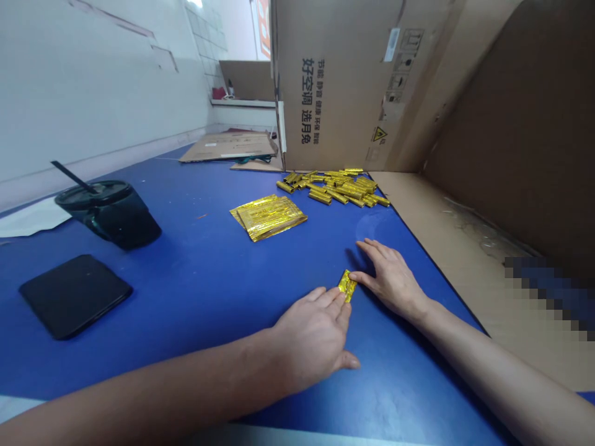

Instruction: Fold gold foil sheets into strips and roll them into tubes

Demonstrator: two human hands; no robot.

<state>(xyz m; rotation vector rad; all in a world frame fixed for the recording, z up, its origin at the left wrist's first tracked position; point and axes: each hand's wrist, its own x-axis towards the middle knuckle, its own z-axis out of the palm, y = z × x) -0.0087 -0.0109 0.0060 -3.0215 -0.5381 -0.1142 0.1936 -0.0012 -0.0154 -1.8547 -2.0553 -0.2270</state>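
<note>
A small folded strip of shiny gold foil (pixel 347 285) lies on the blue table between my hands. My left hand (pixel 315 331) is laid flat, its fingertips pressing on the near left side of the strip and its thumb held apart. My right hand (pixel 393 279) touches the strip's right side with the thumb, the other fingers stretched out above the table. Farther off, a flat stack of gold foil sheets (pixel 269 217) rests on the table. Behind it to the right sits a pile of several gold foil rolls (pixel 344 188).
To the left stand a dark cup with a straw (pixel 111 214) and a flat black object (pixel 74 296). A large cardboard box (pixel 344 93) rises behind the rolls, and more cardboard (pixel 441 248) borders the table's right edge. Flattened cardboard (pixel 227 147) lies at the far end.
</note>
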